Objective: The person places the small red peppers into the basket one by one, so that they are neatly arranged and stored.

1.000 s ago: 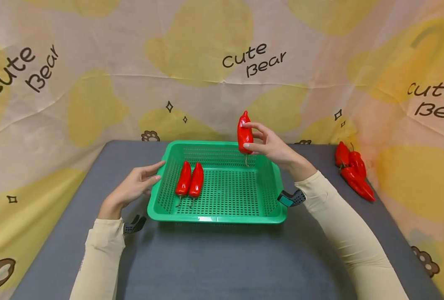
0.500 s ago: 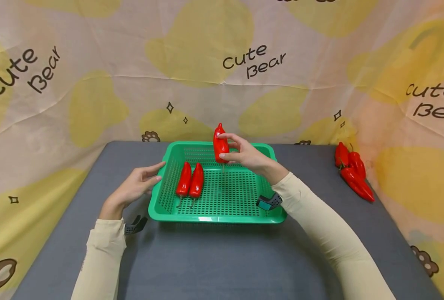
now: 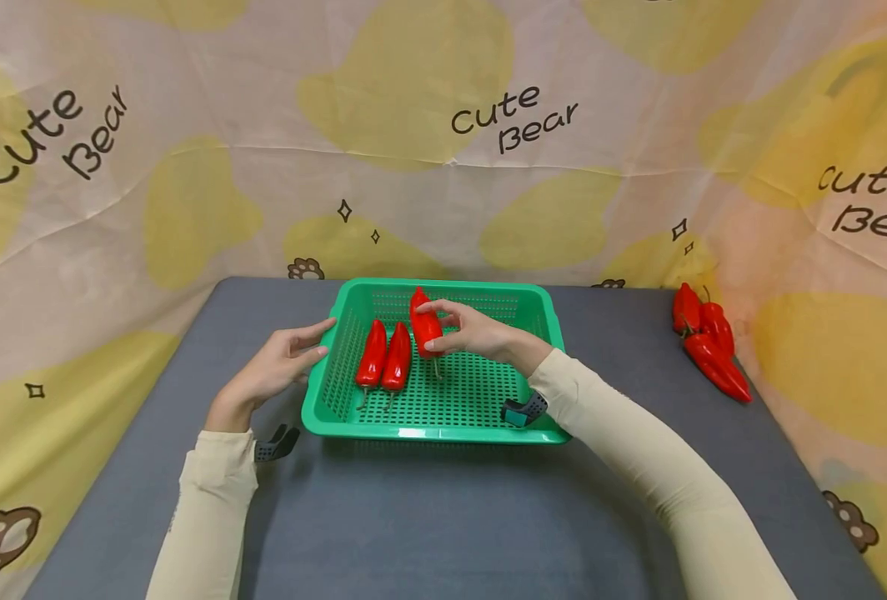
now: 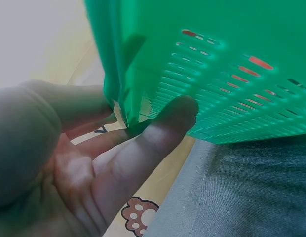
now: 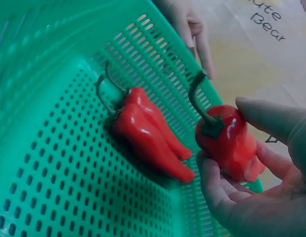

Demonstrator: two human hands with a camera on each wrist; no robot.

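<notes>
My right hand (image 3: 473,333) pinches a red pepper (image 3: 424,325) between thumb and fingers, with its green stem (image 5: 200,101) pointing toward me. This pepper is low inside the green plastic basket (image 3: 443,435), just right of two red peppers (image 3: 397,358) lying side by side, stems toward me. At the basket's left side, my left hand (image 3: 282,362) holds the rim. The left wrist view shows the thumb (image 4: 165,121) against the slotted outer wall and other fingers at the rim, their tips partly hidden.
Several more red peppers (image 3: 714,354) lie in a small pile at the table's right edge. The grey table (image 3: 443,517) carries the basket near its back edge. Behind and beside it hangs a printed cloth (image 3: 413,100).
My right hand has carried its pepper left and down, from above the basket's right back to inside it beside the two peppers. The left hand stays at the rim.
</notes>
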